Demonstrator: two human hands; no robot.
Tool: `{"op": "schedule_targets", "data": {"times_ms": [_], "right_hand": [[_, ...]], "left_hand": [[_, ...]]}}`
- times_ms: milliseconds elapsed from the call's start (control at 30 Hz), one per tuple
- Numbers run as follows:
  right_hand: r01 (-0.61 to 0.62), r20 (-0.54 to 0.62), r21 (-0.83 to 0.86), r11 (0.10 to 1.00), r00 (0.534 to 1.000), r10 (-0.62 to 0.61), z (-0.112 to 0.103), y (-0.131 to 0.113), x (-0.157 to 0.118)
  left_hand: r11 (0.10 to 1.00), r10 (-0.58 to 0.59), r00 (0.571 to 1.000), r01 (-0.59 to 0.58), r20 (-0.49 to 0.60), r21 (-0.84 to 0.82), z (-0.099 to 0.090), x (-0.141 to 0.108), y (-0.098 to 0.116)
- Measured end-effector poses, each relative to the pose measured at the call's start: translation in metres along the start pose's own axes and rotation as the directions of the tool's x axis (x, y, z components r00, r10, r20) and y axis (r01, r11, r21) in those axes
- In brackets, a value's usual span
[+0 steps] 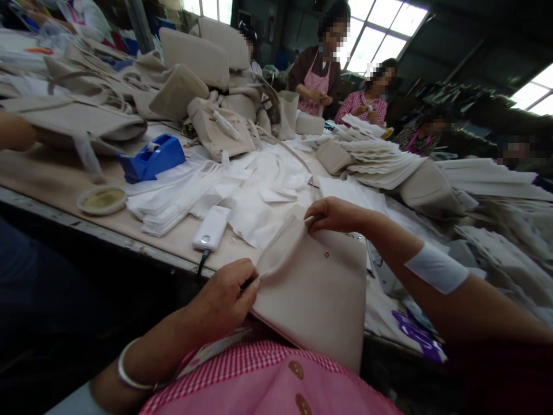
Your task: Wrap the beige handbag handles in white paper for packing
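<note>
A flat beige bag [315,288] with a small metal stud hangs partly over the table's front edge, against the pink checked apron. My left hand [228,294], with a bangle at its wrist, pinches the bag's left corner. At the upper edge of the bag, my right hand [330,216] is closed on the material. The bag's top edge looks slightly parted between the two hands. Just beyond the left hand lie a white power bank [211,227] with a black cable and a stack of white sheets [173,196].
A blue tape dispenser [152,157] and a round dish [101,200] stand at the left. Beige bags [224,129] are heaped behind, with stacked white padding [384,155] at the right. Several people are across the table; another person's arm [15,131] shows at far left.
</note>
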State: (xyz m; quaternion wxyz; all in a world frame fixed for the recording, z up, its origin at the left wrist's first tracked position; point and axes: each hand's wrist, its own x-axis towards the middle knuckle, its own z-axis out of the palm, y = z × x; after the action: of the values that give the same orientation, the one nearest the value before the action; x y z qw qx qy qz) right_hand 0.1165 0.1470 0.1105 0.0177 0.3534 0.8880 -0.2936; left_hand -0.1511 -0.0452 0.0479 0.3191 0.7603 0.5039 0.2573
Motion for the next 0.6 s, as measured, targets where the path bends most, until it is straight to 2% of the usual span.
{"op": "schedule_targets", "data": {"times_ms": [100,167,233,333,433,500,600], "right_hand": [[0.114,-0.064,0.092,0.989,0.992,-0.108,-0.001,0.001,0.003],[0.134,-0.08,0.206,0.969,0.99,-0.12,0.0,0.001,0.004],[0.034,-0.052,0.325,0.945,0.998,-0.018,0.004,0.002,0.004],[-0.111,-0.018,0.425,0.898,0.991,0.132,0.012,0.005,0.005],[-0.087,-0.057,0.422,0.902,0.991,0.123,0.021,0.009,0.007],[-0.066,-0.115,0.358,0.931,0.987,0.115,0.03,0.012,0.011],[-0.083,-0.247,0.214,0.973,0.959,0.136,0.046,0.018,0.021]], "left_hand": [[1.0,-0.016,0.997,0.017,0.07,-0.025,-0.002,-0.001,-0.002],[0.997,-0.071,0.992,0.074,0.108,-0.024,-0.004,0.001,-0.001],[0.991,-0.13,0.984,0.132,0.121,-0.012,-0.006,0.006,0.002],[0.987,-0.158,0.981,0.156,0.112,0.025,-0.006,0.02,0.009],[0.98,-0.159,0.971,0.133,0.179,0.15,0.0,0.039,0.014],[0.97,-0.147,0.961,0.094,0.232,0.225,0.004,0.049,0.013],[0.979,-0.14,0.948,0.09,0.287,0.184,0.006,0.059,0.003]]}}
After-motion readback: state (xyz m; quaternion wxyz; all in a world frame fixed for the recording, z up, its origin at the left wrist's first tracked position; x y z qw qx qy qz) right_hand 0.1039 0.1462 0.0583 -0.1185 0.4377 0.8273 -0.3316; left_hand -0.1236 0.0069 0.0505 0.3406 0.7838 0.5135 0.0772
